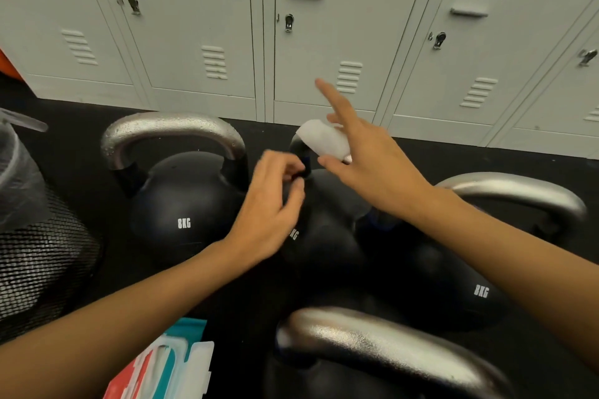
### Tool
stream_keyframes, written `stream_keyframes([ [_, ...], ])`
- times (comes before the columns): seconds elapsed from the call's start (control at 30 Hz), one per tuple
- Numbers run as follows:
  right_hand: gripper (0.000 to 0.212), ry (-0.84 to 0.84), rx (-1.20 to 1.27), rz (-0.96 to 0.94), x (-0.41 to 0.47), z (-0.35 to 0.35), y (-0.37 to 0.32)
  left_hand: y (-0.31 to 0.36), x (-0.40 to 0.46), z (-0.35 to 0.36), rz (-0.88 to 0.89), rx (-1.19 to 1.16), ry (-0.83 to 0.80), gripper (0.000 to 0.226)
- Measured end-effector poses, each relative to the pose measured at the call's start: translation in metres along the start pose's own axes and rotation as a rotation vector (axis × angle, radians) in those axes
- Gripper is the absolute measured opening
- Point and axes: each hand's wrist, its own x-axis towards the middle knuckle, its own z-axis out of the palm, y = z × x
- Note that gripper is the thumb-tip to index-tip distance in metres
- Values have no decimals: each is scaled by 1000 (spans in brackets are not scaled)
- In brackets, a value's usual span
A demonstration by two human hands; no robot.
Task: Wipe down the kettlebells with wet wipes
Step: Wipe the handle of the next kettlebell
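The middle kettlebell (324,236) stands directly right of the left kettlebell (181,204), in front of the lockers (324,26). The right hand (366,159) presses a white wet wipe (324,138) onto its handle, index finger extended. The left hand (272,201) pinches the handle's left base. The wipe pack (165,366) lies nearer the camera, to the left.

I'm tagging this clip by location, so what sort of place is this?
Most likely a gym locker room or changing area: a row of grey metal lockers stands along the wall, 8KG kettlebells sit on black flooring, and a pack of wet wipes lies nearby.
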Motion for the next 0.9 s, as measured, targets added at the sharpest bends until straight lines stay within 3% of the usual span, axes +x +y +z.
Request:
stream_keyframes([
  [0.1,112,-1,232,118,-4,-4,2,24,32,0,52,29,159,15],
  [0.2,115,-34,410,199,-10,-9,7,38,66,9,162,77,90,20],
  [0.3,80,-34,544,305,-24,-19,12,31,77,23,263,85,-86,26],
  [0.43,35,-16,445,423,-47,-21,25,4,72,30,324,147,-113,31],
  [0.53,34,-85,436,359,-60,-12,23,-1,77,30,148,-24,-86,35],
  [0.67,39,-88,488,325,-64,-6,23,-10,90,28,-256,-332,-119,33],
  [0.77,45,-112,501,325,-65,-4,27,-21,90,25,-519,-428,-59,22],
  [0.83,47,-118,510,320,-65,-4,28,-18,87,27,-574,-403,0,24],
  [0.9,45,-108,525,320,-65,-4,27,-4,85,30,-452,-329,35,25],
])
